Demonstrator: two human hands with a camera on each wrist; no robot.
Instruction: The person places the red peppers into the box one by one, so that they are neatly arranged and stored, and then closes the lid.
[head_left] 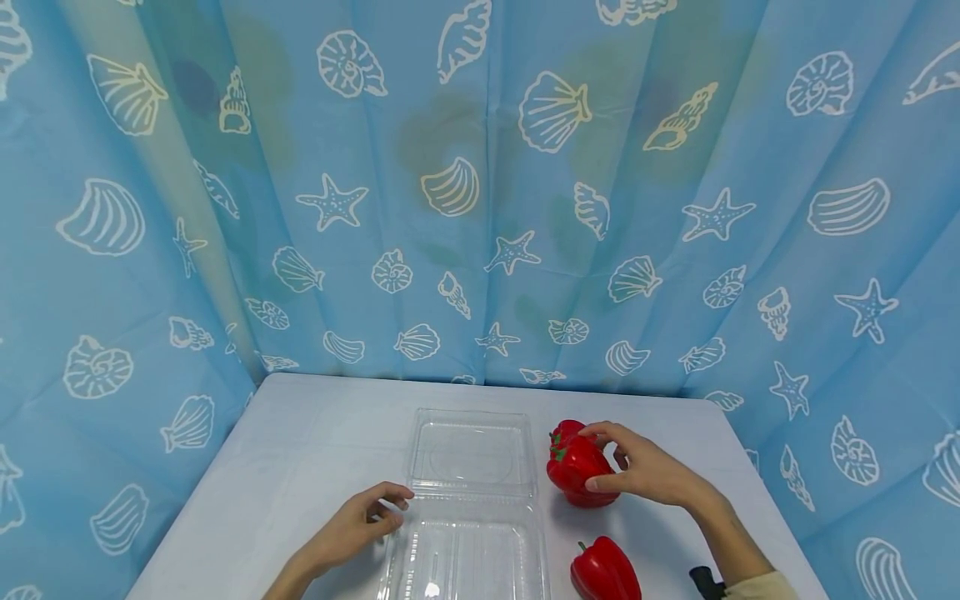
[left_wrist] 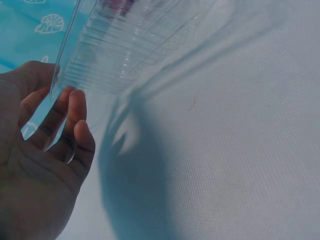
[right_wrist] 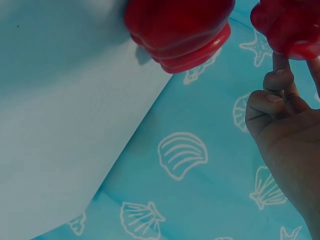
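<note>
The likeliest trouble is with the red bell pepper in the right hand. It sits toward the right edge of the surface, with thumb and forefinger bent round it. Its rounded, glossy skin could slip if those fingers close unevenly.

Another pepper lies just behind it, toward the far edge, crowded enough that a lift or sideways drag could knock it and set it rolling. Whether the held one is off the surface, I cannot tell. A separate near pepper lies closer to the near edge, where a low-swinging wrist could nudge it.

The clear plastic container lies open left of the peppers, its lid flat toward the far edge. The left hand is at its left rim, fingers loosely bent, thumb and forefinger apart; how firmly they touch is unclear. Thin and apparently light, the container could skid or tip if bumped.
</note>
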